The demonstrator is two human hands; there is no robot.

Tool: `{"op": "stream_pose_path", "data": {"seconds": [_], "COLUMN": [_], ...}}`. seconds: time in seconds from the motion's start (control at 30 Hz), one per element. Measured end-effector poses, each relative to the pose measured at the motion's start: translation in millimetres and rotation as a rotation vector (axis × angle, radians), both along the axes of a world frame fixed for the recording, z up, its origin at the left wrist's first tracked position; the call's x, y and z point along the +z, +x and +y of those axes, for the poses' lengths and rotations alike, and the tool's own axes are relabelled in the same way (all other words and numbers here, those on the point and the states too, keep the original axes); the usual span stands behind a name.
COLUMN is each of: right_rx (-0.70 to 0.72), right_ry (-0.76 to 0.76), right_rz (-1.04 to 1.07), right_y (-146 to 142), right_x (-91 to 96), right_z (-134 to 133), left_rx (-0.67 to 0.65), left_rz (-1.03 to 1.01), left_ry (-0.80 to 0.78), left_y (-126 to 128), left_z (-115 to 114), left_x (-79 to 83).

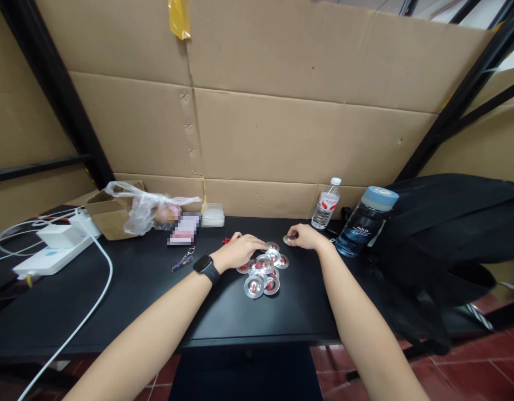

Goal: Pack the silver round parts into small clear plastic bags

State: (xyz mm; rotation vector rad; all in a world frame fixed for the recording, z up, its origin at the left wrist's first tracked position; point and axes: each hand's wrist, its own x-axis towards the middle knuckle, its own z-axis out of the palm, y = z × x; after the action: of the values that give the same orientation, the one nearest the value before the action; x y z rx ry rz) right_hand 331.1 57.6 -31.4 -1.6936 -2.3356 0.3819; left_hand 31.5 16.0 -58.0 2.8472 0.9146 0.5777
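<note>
A heap of shiny silver metal discs with domed middles and red marks at their centres lies on the black table. My left hand, with a dark watch on its wrist, reaches over the heap's left side. Its fingers are stretched out, the tips at a disc on the far edge of the heap. Beyond that hand some small red pieces show, partly hidden. To the right of the heap, my right hand pinches one metal disc between thumb and fingers, close to the tabletop.
A water bottle, a blue-lidded AQUA bottle and a black bag stand on the right. At left are a power strip, a cardboard box, a plastic bag and a keychain. A cardboard wall closes the back.
</note>
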Motion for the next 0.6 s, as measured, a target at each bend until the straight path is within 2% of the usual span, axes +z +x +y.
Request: {"op": "stream_pose_path", "data": {"seconds": [0.27,0.47,0.6], "right_rx": [-0.041,-0.116,-0.088], "right_ry": [-0.01,0.007,0.042], "right_rz": [-0.017,-0.107,-0.097], "right_y": [1,3,3], "right_x": [1.1,-0.6,-1.1], "right_z": [1,3,3], "left_rx": [0.154,0.196,0.224], "left_rz": [0.008,0.039,0.057], "left_ry": [0.062,0.059,0.033], "left_y": [-7,-10,-12], "left_z": [-3,0,1], "left_x": [15.7,14.2,14.7]}}
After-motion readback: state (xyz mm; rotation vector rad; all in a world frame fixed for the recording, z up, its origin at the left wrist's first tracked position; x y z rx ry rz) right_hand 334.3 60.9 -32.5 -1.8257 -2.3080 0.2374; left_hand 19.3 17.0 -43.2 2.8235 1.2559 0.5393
